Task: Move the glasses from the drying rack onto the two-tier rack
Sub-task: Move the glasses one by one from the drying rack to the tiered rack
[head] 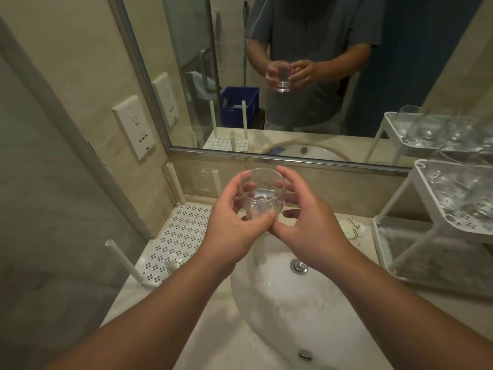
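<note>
To the left of the grip lies the white perforated plastic drying rack (pixel 177 237) with its upright pegs, flat on the pale stone desk (pixel 213 332); no glasses show on it. The left hand (pixel 234 222) has its fingers and thumb curled round the near and left side of the clear round stemless glass (pixel 260 194), which is held upright in the air above the far rim of the white oval sink (pixel 280 303). The right hand (pixel 306 217) cups the glass from the other side, fingers bent about it and thumb close against the left thumb; how firmly it grips I cannot tell. To the right of the grip stands the white two-tier metal rack (pixel 421 193), its top shelf already carrying several clear glasses (pixel 458 188). To do this step well, I judge one hand should take a sure hold before the other lets go, then carry the glass level to a free spot, setting it down gently clear of its neighbours.
</note>
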`<act>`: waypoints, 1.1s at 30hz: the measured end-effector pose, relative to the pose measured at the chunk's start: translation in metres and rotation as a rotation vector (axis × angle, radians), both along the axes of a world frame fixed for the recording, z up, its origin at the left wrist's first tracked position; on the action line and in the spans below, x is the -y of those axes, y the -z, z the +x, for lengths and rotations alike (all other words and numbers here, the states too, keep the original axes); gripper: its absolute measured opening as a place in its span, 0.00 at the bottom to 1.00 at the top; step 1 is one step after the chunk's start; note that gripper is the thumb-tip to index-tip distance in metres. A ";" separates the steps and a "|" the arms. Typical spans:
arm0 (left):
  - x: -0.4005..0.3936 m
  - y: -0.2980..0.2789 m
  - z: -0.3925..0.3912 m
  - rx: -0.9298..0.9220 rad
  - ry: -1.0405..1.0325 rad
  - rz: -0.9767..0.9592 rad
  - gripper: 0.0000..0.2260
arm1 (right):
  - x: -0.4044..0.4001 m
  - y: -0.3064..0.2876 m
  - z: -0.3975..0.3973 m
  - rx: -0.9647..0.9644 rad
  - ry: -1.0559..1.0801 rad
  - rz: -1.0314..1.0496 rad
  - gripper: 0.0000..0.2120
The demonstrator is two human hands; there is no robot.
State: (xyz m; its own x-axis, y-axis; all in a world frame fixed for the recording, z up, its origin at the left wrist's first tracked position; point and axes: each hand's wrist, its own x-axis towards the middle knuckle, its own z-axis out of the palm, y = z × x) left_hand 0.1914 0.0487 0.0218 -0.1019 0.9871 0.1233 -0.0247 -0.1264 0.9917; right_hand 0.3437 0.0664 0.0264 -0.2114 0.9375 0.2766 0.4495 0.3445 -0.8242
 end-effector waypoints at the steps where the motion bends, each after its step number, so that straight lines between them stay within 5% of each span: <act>1: 0.000 0.000 0.004 0.002 0.033 -0.001 0.35 | 0.001 0.001 0.003 0.002 0.007 0.000 0.42; 24: -0.008 0.049 0.227 0.172 0.563 -0.348 0.34 | 0.048 0.074 0.218 -0.132 0.436 -0.156 0.42; 33: -0.006 0.072 0.326 0.073 0.692 -0.461 0.37 | 0.072 0.102 0.310 -0.117 0.573 -0.227 0.43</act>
